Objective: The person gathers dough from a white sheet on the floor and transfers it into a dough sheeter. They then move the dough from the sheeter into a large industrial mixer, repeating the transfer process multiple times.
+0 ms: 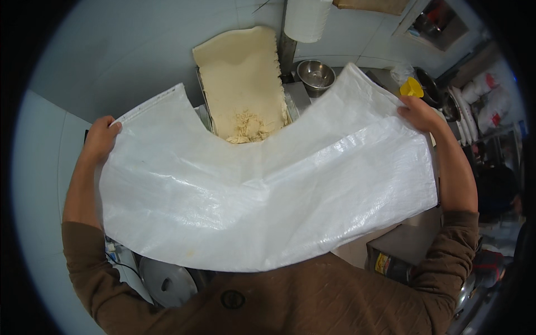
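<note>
A large white woven-plastic sheet (259,201), possibly a flattened sack, hangs spread across in front of my chest. My left hand (100,134) grips its upper left edge, thumb on top. At the upper right edge, my right hand (418,113) pinches it between thumb and fingers. The sheet sags in the middle. Beyond that dip, a broad slab of pale dough (243,71) slopes upward, ragged along its right side. Loose dough scraps (251,125) lie at its lower end. Whatever supports the dough is mostly hidden by the sheet.
Behind the sheet sits a stainless steel bowl (316,75), with a yellow plastic scoop (411,87) farther right. A white cylindrical object (307,19) hangs above. A round metal lid (167,282) is at lower left. A tiled wall (138,50) stands close on the left.
</note>
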{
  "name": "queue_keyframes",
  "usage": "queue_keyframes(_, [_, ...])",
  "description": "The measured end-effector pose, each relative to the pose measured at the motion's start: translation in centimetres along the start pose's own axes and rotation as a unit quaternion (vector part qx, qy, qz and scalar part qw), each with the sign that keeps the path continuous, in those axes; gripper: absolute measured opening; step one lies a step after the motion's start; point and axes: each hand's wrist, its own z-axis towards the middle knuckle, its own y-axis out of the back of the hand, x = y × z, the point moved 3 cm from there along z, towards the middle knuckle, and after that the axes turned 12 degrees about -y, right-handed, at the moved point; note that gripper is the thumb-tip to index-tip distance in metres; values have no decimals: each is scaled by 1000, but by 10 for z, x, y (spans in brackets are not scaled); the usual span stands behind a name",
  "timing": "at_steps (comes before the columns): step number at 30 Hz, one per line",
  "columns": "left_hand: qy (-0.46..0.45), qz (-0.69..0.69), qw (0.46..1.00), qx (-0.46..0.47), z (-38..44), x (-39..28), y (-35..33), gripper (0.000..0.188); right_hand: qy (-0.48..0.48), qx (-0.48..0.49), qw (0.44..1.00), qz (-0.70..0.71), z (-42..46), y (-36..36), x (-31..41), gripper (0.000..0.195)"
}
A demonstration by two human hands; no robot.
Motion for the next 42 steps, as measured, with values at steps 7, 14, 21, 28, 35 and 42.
queue_keyframes(7, [30, 80, 994, 69, -62, -5, -13, 24, 40, 2, 998, -56, -12, -36, -42, 34])
queue_keyframes(14, [47, 172, 976, 129, -145, -27, -33, 24, 31, 22, 998, -42, -38, -50, -94, 30])
queue_keyframes(21, [86, 158, 963, 201, -230, -59, -87, 38, 6, -4, 1000, -20, -86, -74, -195, 26])
queue_keyframes(28, [-101, 47, 924, 367, -263, -73, -214, 39, -90, 71, 993, -32, -162, -130, -333, 29])
queue_keyframes(35, [-81, 39, 829, 551, -290, 19, -412, 24, -174, 178, 964, -93, -172, -319, -385, 38])
queue_keyframes(42, [12, 89, 780, 619, -355, 140, -573, 37, -123, 188, 973, -56, -94, -606, -351, 33])
